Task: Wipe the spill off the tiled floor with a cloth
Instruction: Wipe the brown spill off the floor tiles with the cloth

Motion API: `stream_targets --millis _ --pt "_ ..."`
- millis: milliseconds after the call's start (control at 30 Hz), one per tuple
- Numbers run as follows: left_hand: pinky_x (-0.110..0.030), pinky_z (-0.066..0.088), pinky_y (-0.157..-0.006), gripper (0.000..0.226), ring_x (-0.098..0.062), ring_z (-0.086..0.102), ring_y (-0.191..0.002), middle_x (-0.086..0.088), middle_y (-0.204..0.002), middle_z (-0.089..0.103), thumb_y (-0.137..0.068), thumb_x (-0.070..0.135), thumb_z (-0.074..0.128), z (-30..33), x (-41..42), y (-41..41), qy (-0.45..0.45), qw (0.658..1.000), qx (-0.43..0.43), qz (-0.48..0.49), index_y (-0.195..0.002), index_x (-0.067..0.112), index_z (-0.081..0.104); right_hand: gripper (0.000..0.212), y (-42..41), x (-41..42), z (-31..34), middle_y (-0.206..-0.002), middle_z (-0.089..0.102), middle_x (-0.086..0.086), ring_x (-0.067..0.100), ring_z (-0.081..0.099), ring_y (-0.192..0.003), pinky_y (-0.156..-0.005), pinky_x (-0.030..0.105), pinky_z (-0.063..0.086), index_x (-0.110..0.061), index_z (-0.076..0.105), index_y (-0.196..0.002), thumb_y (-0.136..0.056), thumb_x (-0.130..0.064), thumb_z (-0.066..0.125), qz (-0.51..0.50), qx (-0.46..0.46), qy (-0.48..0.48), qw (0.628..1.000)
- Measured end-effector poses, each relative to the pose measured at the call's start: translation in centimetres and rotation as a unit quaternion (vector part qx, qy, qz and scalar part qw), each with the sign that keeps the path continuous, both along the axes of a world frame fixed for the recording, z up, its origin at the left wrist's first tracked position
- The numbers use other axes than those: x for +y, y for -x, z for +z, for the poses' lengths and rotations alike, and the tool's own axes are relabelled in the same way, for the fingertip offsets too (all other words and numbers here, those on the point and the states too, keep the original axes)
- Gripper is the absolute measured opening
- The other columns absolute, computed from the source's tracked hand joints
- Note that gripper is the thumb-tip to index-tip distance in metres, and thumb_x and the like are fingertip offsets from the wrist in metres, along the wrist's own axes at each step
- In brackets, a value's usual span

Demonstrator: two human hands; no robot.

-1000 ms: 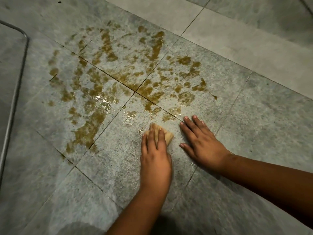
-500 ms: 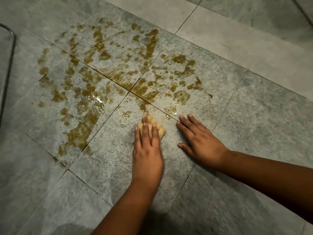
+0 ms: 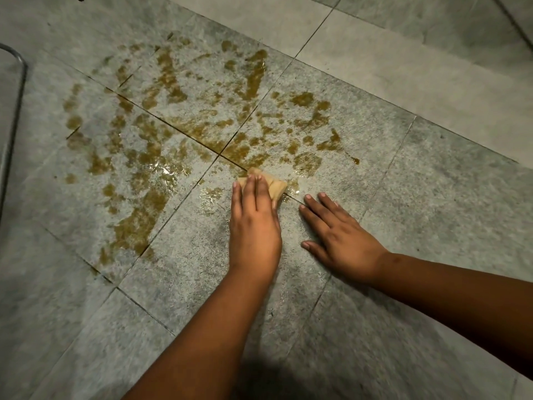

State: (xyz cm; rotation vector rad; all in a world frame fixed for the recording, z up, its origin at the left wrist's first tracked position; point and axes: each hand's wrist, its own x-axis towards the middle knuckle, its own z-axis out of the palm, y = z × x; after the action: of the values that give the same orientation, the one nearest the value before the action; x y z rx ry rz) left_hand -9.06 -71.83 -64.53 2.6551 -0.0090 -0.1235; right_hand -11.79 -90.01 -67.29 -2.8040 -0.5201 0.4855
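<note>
The left hand [image 3: 253,223] lies flat with straight fingers pressing a small tan cloth [image 3: 274,184] onto the tiled floor [image 3: 432,197], the cloth sitting at the near edge of the spill [image 3: 178,125], right by a grout line. Just beside it, the right hand [image 3: 337,235] rests palm down on bare tile, fingers spread and holding nothing. Beyond the cloth, the brown liquid spreads in blotches and streaks across several grey tiles, wet and shiny near the middle. A thin metal bar [image 3: 17,90] curves along the far left edge.
</note>
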Motion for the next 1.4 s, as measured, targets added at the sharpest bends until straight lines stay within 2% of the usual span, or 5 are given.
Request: stream_targets --millis 467,667,967,1267,1400 --pt "-0.044 0.018 -0.108 0.078 -0.035 0.02 -0.145 -0.011 -0.157 0.028 -0.079 0.0 0.061 -2.2 0.3 8.0 -0.039 0.997 0.038 -0.061 -0.149 0.012 0.029 0.072 -0.7 -0.5 0.6 -0.162 0.004 -0.002 0.015 -0.008 -0.148 -0.119 0.031 0.001 -0.021 0.014 -0.154 -0.093 -0.06 0.016 0.001 0.015 -0.025 1.0" --pt "-0.043 0.029 -0.114 0.057 -0.028 0.018 -0.147 -0.007 -0.157 0.028 -0.095 0.005 0.047 -1.9 -0.8 8.1 0.044 0.999 0.028 -0.006 -0.149 0.011 0.032 0.053 -1.8 0.2 2.6 -0.143 0.048 0.005 0.022 0.036 -0.137 -0.113 0.027 0.023 -0.014 0.05 -0.138 -0.096 -0.042 0.036 -0.087 -0.017 -0.134 0.987" --pt "-0.018 0.011 -0.113 0.062 -0.018 0.006 -0.149 -0.002 -0.162 0.004 -0.101 0.027 0.042 0.4 -5.0 2.6 0.218 0.974 0.046 0.039 -0.155 0.012 0.015 0.034 -3.6 3.1 5.6 -0.106 0.063 -0.006 0.013 0.063 -0.093 -0.078 0.03 0.053 -0.019 0.053 -0.129 -0.099 -0.035 0.049 -0.369 0.143 -0.366 0.843" --pt "-0.035 0.0 -0.119 0.075 -0.021 0.001 -0.149 -0.008 -0.162 0.01 -0.092 0.052 0.016 -2.6 2.8 5.0 -0.003 0.993 -0.008 0.115 -0.154 0.008 0.015 0.097 -3.1 2.9 3.3 -0.146 0.029 0.012 0.032 0.028 -0.134 -0.11 0.045 0.03 -0.017 0.01 -0.152 -0.081 -0.065 0.057 -0.216 0.037 -0.049 0.974" --pt "-0.041 -0.002 -0.121 0.09 -0.022 -0.011 -0.149 -0.014 -0.162 -0.002 -0.091 0.067 0.015 -4.1 5.4 4.7 -0.092 0.989 0.038 0.11 -0.153 0.005 0.002 0.074 -3.8 2.9 2.7 -0.137 0.034 0.018 0.036 0.035 -0.127 -0.105 0.042 0.034 -0.016 0.028 -0.145 -0.085 -0.043 0.062 -0.159 -0.026 -0.018 0.987"
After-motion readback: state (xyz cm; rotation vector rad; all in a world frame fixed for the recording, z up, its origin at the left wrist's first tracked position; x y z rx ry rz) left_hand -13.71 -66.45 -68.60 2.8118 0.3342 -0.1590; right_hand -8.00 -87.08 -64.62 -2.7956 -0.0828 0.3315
